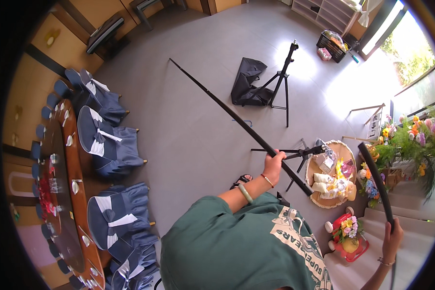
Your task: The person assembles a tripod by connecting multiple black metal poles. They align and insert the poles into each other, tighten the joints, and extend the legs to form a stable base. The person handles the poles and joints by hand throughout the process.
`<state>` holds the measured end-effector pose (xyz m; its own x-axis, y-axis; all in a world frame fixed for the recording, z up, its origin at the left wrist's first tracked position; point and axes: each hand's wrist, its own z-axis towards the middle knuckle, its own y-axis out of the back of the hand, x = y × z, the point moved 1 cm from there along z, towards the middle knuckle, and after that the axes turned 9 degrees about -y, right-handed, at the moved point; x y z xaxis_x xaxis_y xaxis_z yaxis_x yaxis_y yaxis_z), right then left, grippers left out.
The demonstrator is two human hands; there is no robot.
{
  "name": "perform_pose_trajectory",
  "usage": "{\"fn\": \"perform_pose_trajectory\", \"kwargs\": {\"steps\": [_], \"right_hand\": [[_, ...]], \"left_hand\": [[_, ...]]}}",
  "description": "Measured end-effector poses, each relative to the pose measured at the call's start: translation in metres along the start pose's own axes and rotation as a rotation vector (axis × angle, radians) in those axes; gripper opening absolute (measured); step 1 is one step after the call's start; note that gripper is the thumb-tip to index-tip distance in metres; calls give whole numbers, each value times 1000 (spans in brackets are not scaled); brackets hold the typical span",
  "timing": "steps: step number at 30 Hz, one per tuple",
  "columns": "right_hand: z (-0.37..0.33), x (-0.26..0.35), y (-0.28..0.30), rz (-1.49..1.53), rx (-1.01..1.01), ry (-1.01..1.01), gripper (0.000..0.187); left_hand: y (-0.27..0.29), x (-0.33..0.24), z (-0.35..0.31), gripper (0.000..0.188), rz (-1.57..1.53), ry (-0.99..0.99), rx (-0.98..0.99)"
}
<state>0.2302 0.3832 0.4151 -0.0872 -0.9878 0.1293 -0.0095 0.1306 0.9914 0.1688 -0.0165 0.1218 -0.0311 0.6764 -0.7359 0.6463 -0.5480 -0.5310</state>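
My left hand [273,166] is closed around a long black telescopic pole [237,118]. The pole slants from its thick end near the round basket to its thin tip at the far left. Off to the right, my right hand [394,234] grips a second black pole [378,181], which looks bent near the picture's rim. Just beyond my left hand a black tripod stand [302,152] is on the floor, its legs spread. Farther off, another black tripod stand [280,79] is upright beside a black fabric bag [249,84].
A round woven basket [314,195] holding wrapped items lies right of my left hand. Nearby are a red toy cart [357,251] with flowers and a flower arrangement [413,140]. On the left, blue covered chairs [99,140] line a long table [84,203]. A black crate [332,47] is at the back.
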Motion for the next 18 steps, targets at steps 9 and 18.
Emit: {"fn": "perform_pose_trajectory", "kwargs": {"steps": [9, 18], "right_hand": [[43, 111, -146, 729, 562, -155, 25], [79, 238, -269, 835, 873, 45, 31]], "left_hand": [[83, -35, -6, 25, 123, 95, -11], [220, -101, -60, 22, 265, 77, -102]]}}
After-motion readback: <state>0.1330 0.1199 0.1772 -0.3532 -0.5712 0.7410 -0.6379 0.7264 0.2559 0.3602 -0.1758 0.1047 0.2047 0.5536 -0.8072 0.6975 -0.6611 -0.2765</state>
